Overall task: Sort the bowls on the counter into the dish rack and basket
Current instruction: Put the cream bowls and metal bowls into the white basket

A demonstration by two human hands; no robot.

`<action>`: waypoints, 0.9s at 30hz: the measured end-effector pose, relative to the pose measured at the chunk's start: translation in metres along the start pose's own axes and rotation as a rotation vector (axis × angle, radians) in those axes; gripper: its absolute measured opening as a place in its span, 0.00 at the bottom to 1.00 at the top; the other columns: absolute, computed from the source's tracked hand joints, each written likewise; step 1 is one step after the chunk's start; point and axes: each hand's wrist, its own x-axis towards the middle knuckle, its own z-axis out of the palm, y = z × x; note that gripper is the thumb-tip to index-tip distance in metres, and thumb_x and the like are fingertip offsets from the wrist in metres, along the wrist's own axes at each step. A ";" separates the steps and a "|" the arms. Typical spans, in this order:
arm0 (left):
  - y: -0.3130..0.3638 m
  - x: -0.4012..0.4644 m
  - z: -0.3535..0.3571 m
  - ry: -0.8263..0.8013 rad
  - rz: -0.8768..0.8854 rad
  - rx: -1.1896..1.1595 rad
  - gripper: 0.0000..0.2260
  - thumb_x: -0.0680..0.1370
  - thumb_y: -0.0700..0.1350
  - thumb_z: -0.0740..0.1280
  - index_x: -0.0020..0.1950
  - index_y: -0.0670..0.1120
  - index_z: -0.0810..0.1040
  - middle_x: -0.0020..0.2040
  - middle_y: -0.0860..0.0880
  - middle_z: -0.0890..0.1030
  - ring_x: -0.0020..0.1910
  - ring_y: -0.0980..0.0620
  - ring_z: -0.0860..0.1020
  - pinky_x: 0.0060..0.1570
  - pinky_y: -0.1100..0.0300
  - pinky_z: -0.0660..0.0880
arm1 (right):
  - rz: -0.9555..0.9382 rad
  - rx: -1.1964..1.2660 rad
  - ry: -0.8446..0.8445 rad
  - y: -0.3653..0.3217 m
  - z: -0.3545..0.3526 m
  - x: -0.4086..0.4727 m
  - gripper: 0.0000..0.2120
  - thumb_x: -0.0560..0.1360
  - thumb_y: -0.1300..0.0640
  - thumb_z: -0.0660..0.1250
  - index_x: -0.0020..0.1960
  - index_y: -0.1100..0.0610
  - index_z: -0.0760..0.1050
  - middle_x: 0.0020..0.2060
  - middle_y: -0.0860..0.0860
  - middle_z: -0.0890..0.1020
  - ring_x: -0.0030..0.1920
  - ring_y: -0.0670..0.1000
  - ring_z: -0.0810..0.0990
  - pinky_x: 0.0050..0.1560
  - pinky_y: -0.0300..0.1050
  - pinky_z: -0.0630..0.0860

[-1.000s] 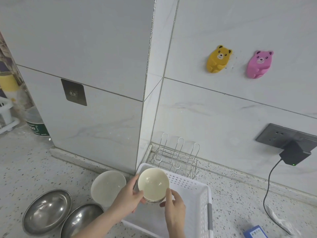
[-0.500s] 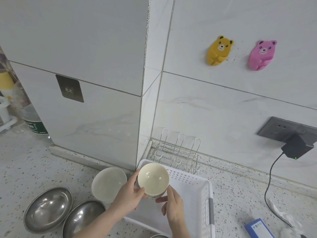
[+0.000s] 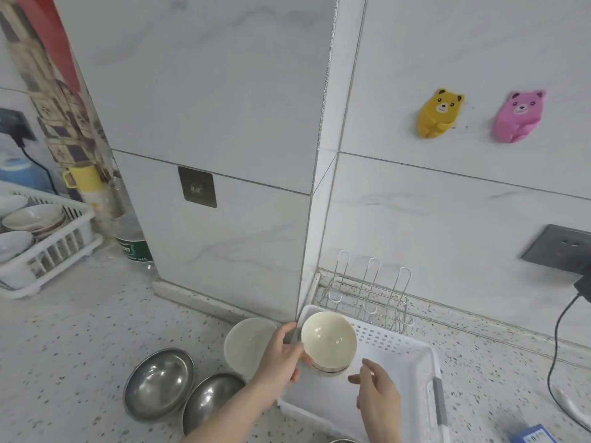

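The small cream ceramic bowl [image 3: 328, 342] is being held tilted above the near-left part of the white perforated plastic basket [image 3: 412, 356], its opening facing the camera. The left hand [image 3: 281, 358] is grasping the bowl at its left rim, thumb over the edge; this grip is clenched on the bowl. The right hand [image 3: 377, 394] is hovering just below and to the right of the bowl, fingers relaxed and spread, apart from it; this grip is released and carrying nothing.

Just behind the basket, a wire dish rack [image 3: 367, 295] with three upright loops is standing against the tiled wall. To the left of the basket, a second pale ceramic bowl [image 3: 244, 343] is sitting on the speckled stone surface [image 3: 80, 340], partly hidden by the left hand. Nearer the camera, two round stainless steel bowls [image 3: 158, 382] are resting side by side on the surface, touching or nearly so.

At far left, a white slatted plastic drainer [image 3: 48, 254] is holding several bowls. On the wall, a yellow bear-shaped holder [image 3: 439, 113] and a pink bear-shaped holder [image 3: 516, 116] are hanging side by side.
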 end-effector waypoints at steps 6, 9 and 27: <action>0.005 -0.002 -0.051 0.407 0.031 0.133 0.04 0.79 0.44 0.65 0.53 0.48 0.77 0.43 0.46 0.83 0.38 0.52 0.79 0.35 0.58 0.72 | 0.066 -0.018 0.199 0.009 -0.035 -0.026 0.08 0.77 0.60 0.63 0.55 0.54 0.78 0.35 0.47 0.84 0.42 0.55 0.80 0.49 0.47 0.72; -0.001 0.002 -0.085 0.526 0.037 0.326 0.09 0.77 0.43 0.66 0.56 0.44 0.76 0.49 0.46 0.81 0.46 0.47 0.77 0.44 0.55 0.71 | 0.149 -0.046 0.295 0.020 -0.059 -0.039 0.09 0.77 0.59 0.63 0.55 0.55 0.78 0.35 0.48 0.84 0.47 0.54 0.77 0.54 0.47 0.70; -0.021 0.020 -0.115 0.345 -0.230 0.494 0.05 0.73 0.34 0.65 0.42 0.33 0.79 0.28 0.41 0.78 0.25 0.46 0.73 0.28 0.62 0.67 | 0.507 -0.398 0.133 0.081 -0.130 -0.096 0.11 0.75 0.55 0.58 0.51 0.58 0.75 0.44 0.55 0.79 0.47 0.55 0.78 0.48 0.47 0.72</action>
